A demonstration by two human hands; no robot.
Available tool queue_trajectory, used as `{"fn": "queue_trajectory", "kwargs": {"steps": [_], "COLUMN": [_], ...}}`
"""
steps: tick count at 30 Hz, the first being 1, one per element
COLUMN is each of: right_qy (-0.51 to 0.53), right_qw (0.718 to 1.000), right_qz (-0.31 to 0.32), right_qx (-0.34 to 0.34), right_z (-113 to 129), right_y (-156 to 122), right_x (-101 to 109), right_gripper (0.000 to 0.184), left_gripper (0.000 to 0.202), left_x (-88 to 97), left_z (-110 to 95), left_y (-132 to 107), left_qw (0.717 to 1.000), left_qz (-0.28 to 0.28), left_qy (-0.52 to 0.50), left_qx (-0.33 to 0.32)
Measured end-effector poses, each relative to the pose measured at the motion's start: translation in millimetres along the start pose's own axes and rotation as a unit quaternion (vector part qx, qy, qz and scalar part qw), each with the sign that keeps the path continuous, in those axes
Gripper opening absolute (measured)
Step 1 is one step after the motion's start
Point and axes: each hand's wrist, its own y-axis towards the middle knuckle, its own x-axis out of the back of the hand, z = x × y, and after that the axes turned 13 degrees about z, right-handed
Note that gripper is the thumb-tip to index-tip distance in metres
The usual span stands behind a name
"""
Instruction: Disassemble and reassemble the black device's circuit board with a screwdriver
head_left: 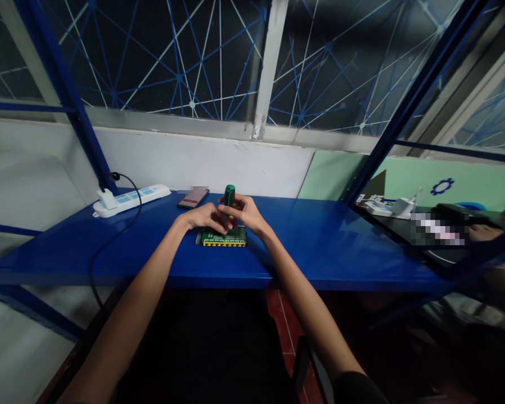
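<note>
A screwdriver (229, 195) with a green and black handle stands nearly upright over a green circuit board (225, 238). My right hand (246, 212) is closed around its handle. From the other side, my left hand (205, 216) reaches in with bent fingers, its fingertips close to the screwdriver's shaft and just above the board. Whether those fingertips pinch the shaft or some small part is too small to tell. Along the board's near edge runs a row of yellow connectors. Both hands hide the board's far side and most of the screwdriver's lower end.
The blue table (320, 247) has a white power strip (132, 200) at its back left, with a black cable (109, 249) trailing over the front edge. A phone (193, 197) lies behind my left hand. At right, another person's hand (483, 233) rests by a dark desk.
</note>
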Motion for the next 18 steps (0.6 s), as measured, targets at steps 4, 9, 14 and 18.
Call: {"fn": "queue_trajectory", "kwargs": {"steps": [4, 9, 14, 18], "right_qy": [0.001, 0.004, 0.007, 0.009], "right_qw": [1.000, 1.000, 1.000, 1.000], "right_qz": [0.005, -0.004, -0.014, -0.009], "right_qx": [-0.001, -0.002, 0.003, 0.015], "right_z": [1.5, -1.6, -2.3, -1.9], "right_y": [-0.8, 0.5, 0.6, 0.0], "right_x": [-0.6, 0.5, 0.8, 0.6], "right_gripper": [0.038, 0.039, 0.040, 0.039], "left_gripper": [0.025, 0.024, 0.027, 0.029], "left_x": [0.7, 0.4, -0.7, -1.3], "left_z": [-0.3, 1.6, 2.0, 2.3], "left_y": [-1.0, 1.4, 3.4, 4.1], "left_qw": [1.000, 1.000, 1.000, 1.000], "left_qz": [0.015, -0.016, -0.022, -0.013], "left_qy": [0.017, 0.018, 0.015, -0.001], "left_qx": [-0.003, -0.001, 0.013, 0.015]}}
